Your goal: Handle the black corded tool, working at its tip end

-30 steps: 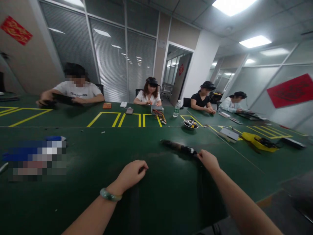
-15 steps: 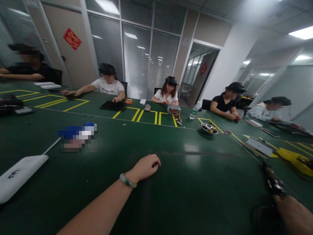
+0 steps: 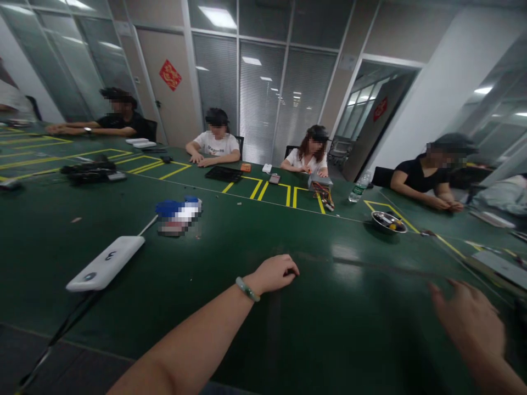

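My left hand (image 3: 276,272) rests on the green table (image 3: 337,329), its fingers curled loosely inward and nothing visible in them. A green-and-white bangle (image 3: 247,289) circles that wrist. Over the table's right side, my right hand (image 3: 469,315) is spread and blurred by motion, with thumb and fingers apart and nothing seen between them. At the right edge of the view, close to this hand, lies something dark that I cannot make out. The nearest clear item beyond it is a flat grey-white piece (image 3: 496,264).
A white power bank (image 3: 107,263) with a cable lies left, joined to a partly pixelated phone (image 3: 181,214). Farther off are a metal bowl (image 3: 389,223) of small parts, a water bottle (image 3: 359,187), a wired metal box (image 3: 320,182) and a black tray (image 3: 223,174). Several people sit opposite.
My right hand has let go of a dark, shiny elongated object and moved left over the table, opening. The view has turned right to left. My left hand stays curled on the table.
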The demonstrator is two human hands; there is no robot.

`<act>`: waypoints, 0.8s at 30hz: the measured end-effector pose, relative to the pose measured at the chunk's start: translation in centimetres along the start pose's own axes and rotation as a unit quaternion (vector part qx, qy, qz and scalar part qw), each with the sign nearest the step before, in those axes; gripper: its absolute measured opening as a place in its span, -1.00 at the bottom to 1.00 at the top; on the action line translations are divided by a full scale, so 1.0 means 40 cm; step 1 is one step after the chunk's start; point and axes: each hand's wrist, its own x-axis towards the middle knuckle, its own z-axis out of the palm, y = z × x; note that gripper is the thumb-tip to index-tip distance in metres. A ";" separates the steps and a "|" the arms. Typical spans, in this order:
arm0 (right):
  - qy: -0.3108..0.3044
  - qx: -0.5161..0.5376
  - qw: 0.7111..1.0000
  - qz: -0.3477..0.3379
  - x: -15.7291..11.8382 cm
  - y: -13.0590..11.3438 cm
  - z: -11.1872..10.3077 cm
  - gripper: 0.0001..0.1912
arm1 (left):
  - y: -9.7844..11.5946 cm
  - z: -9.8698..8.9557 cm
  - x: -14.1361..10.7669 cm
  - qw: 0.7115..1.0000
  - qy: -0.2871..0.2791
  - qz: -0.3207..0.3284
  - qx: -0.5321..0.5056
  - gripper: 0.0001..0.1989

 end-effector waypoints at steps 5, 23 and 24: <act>-0.106 0.153 0.968 -0.166 -0.088 -0.503 0.051 -0.44 | -0.012 0.006 0.000 0.999 0.004 -0.007 -0.035 -0.78; -0.340 0.387 0.809 -0.284 -0.234 -0.829 0.093 -0.53 | -0.067 0.057 0.033 0.997 -0.040 0.052 -0.044 -0.49; -0.342 0.396 0.804 -0.282 -0.233 -0.830 0.096 -0.53 | -0.066 0.056 0.033 0.997 -0.039 0.050 -0.045 -0.48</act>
